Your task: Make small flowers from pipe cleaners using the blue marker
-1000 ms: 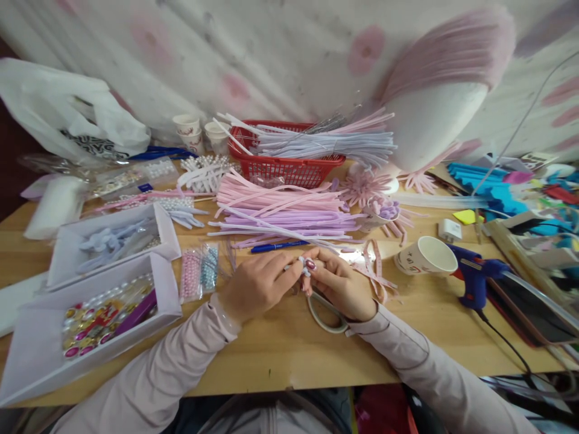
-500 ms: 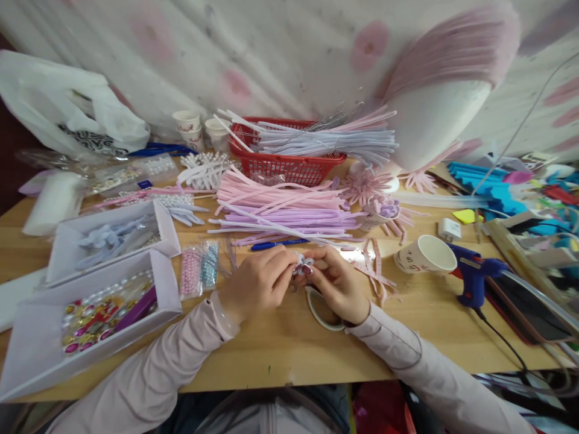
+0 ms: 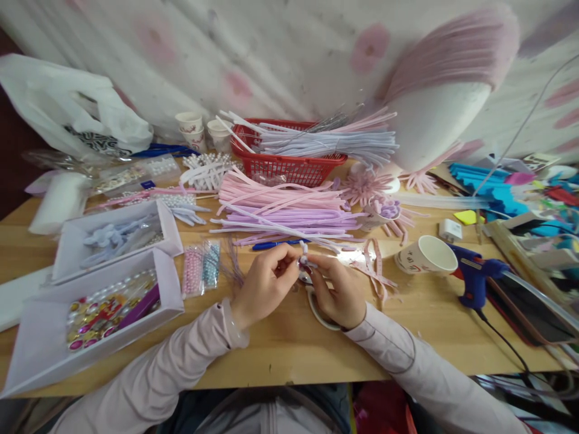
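Observation:
My left hand (image 3: 263, 284) and my right hand (image 3: 337, 290) meet over the wooden table (image 3: 280, 346), fingertips pinched together on a small twisted piece of white and lilac pipe cleaner (image 3: 304, 260). Under my right hand lies a pair of scissors (image 3: 319, 311) with pale handles. Just beyond my fingers are a blue pen (image 3: 277, 244) and a heap of pink and lilac pipe cleaners (image 3: 280, 208).
A red basket (image 3: 289, 166) of pipe cleaners stands at the back. Two white trays (image 3: 97, 283), one with gems, sit left, beside bead packets (image 3: 200, 269). A paper cup (image 3: 426, 256) and blue glue gun (image 3: 474, 272) lie right. A white foam head (image 3: 434, 117) stands behind.
Both hands have shifted slightly and lifted the small piece; the fingers have reworked their pinch on it. The view has drifted a little.

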A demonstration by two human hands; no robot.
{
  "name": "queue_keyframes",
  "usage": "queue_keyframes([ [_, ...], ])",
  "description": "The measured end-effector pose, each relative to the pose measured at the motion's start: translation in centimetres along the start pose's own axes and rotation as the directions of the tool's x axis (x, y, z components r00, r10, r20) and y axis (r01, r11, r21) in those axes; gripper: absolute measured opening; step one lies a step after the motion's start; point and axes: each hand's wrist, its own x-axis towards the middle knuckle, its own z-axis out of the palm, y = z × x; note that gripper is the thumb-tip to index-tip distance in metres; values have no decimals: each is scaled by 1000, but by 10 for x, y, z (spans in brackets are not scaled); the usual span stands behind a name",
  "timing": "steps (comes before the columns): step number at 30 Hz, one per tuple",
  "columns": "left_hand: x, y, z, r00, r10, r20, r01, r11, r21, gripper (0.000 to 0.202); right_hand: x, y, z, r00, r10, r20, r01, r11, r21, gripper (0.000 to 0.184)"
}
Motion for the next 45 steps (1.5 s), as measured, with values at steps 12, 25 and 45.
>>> queue_keyframes([
  [12,7,-11,-10,976,-114,184,121,992,-31,32,9,-1,-3,951,206,230,-282,881,379,13],
  [25,-2,-9,6,996,3,87,-15,992,129,32,11,-3,5,965,225,134,-252,938,240,35],
  [45,2,-7,-1,924,-158,348,307,850,-428,34,12,-4,-2,926,268,264,-371,766,525,44],
])
